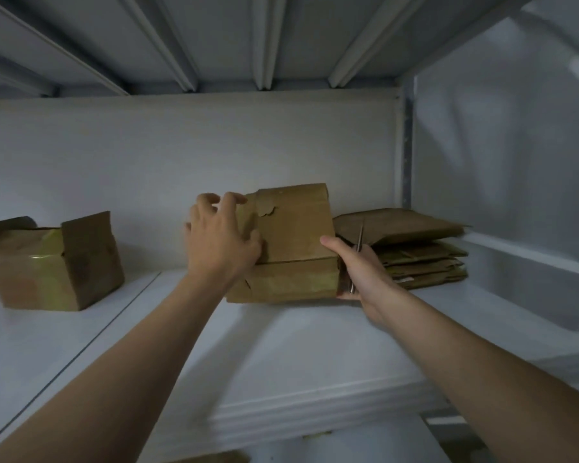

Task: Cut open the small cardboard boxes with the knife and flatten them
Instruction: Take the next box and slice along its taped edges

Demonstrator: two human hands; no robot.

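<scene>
the shelf point(298, 345) carries all the work, and the middle box point(295, 235) is your landmark: it sits on the shelf between your two hands, still whole in shape. its top face is scuffed and torn at the paper, and a seam runs across it just above the front face. i cannot tell whether that seam has been cut.

left of the middle box, well apart from it, stands the open box point(47, 262). its flaps are up and glossy tape shows inside, but its walls still stand, so i judge it opened and not yet flattened. right of the middle box, just beside it, lies the flattened stack point(415, 248), several boxes pressed flat one on another. that part looks finished.

your left hand point(221, 242) is on the middle box's left side, its fingers point(229, 198) spread and curled over the upper left corner, holding it. your right hand point(361, 272) is against its right side, thumb on the top face, the other fingers closed round the knife point(358, 242), whose thin blade stands up just right of the box.

so, as i read it: several done, two boxes in view left, and this one is in hand.
</scene>
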